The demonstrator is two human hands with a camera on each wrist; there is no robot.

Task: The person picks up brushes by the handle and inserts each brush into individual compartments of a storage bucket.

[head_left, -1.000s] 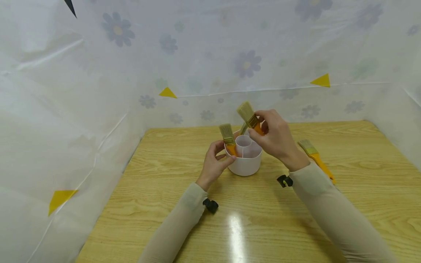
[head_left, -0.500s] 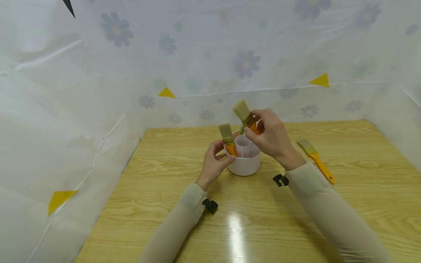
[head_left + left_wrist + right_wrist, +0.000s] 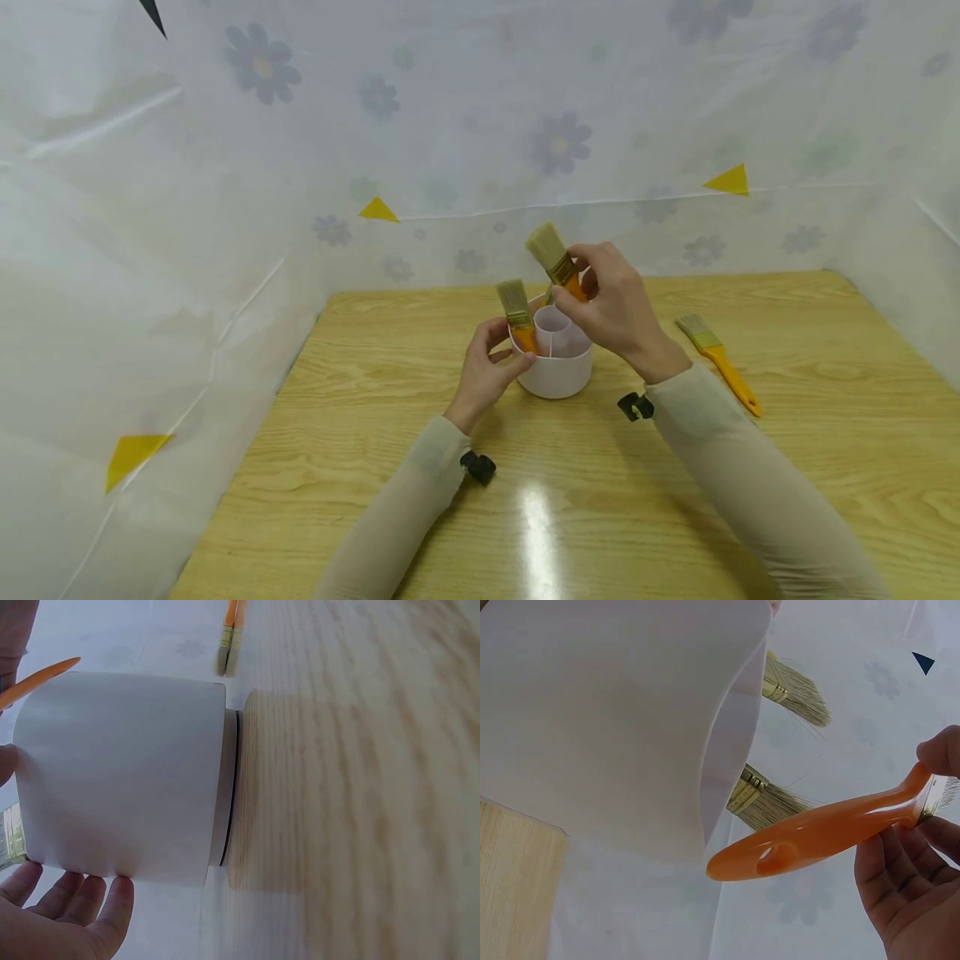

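On the table stands a white round organizer (image 3: 555, 379) with a small inner cup and dividers. My left hand (image 3: 486, 375) holds it at the left, with thumb and fingers on opposite sides of its wall in the left wrist view. Two paintbrushes stand in it bristles up: one paintbrush (image 3: 513, 302) at the left, another paintbrush (image 3: 791, 691) mostly hidden behind my right hand in the head view. My right hand (image 3: 617, 308) pinches a third paintbrush (image 3: 817, 834) near its metal collar. Its bristles point up, and its orange handle end hangs by the organizer's rim.
Another orange-handled paintbrush (image 3: 722, 365) lies on the wooden table (image 3: 360, 400) to the right of the organizer, beyond my right forearm. A pale flowered sheet (image 3: 450, 108) with yellow triangular markers encloses the back and sides.
My right hand has moved slightly left with its paintbrush, above the organizer. My left hand keeps its hold, and the organizer stays in place.
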